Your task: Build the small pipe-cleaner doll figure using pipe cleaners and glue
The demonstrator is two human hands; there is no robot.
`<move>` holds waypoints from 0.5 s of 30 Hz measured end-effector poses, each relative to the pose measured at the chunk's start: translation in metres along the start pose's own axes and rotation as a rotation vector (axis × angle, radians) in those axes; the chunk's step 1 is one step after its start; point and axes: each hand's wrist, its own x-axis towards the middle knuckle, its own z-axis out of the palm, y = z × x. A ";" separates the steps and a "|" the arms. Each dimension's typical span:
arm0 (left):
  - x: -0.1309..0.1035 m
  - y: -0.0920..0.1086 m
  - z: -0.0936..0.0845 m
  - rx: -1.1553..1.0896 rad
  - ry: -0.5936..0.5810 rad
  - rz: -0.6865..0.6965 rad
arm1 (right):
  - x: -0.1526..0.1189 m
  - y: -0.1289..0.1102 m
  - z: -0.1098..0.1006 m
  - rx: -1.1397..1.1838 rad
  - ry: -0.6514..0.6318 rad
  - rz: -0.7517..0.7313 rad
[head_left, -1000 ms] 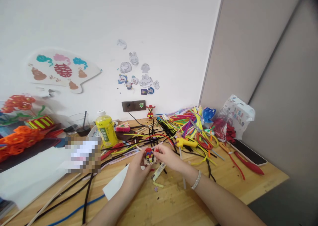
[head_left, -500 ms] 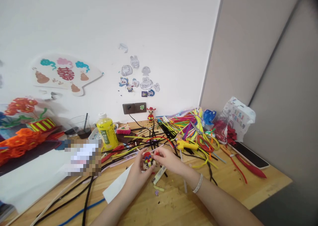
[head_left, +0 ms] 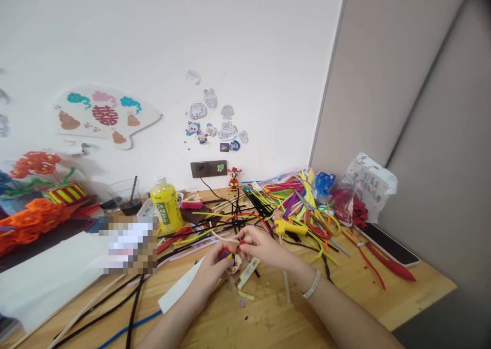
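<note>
A small pipe-cleaner doll [head_left: 236,265] with red, yellow, blue and cream parts is gripped in my left hand [head_left: 213,265], whose fingers cover much of it. My right hand [head_left: 261,245], closed in a pinch, holds a red bit at the doll's right side. Both hands are just above the wooden table [head_left: 284,326]. Beneath them lies a pale glue-stick-like strip with printed marks [head_left: 248,273]. A similar red-hatted figure [head_left: 233,179] stands upright against the wall.
A yellow hot glue gun [head_left: 290,227] and a heap of coloured pipe cleaners [head_left: 284,193] lie beyond my right hand. Left stand a yellow drink bottle [head_left: 167,205] and orange fuzzy flowers [head_left: 36,213]. Red-handled pliers [head_left: 389,261] and a phone [head_left: 387,242] rest near the right edge.
The doll has turned in my left hand, and the fingers now hide more of its face. My right hand stays at its red part, fingers shifted. The view has moved slightly.
</note>
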 end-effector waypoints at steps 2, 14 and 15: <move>-0.001 0.000 0.000 0.062 0.000 -0.012 | -0.002 -0.004 -0.001 -0.007 -0.033 0.014; -0.001 0.000 0.001 0.228 -0.080 0.122 | -0.008 0.003 -0.002 -0.024 -0.211 -0.024; -0.001 0.002 0.001 0.229 -0.094 0.119 | -0.008 0.001 -0.002 -0.025 -0.213 -0.031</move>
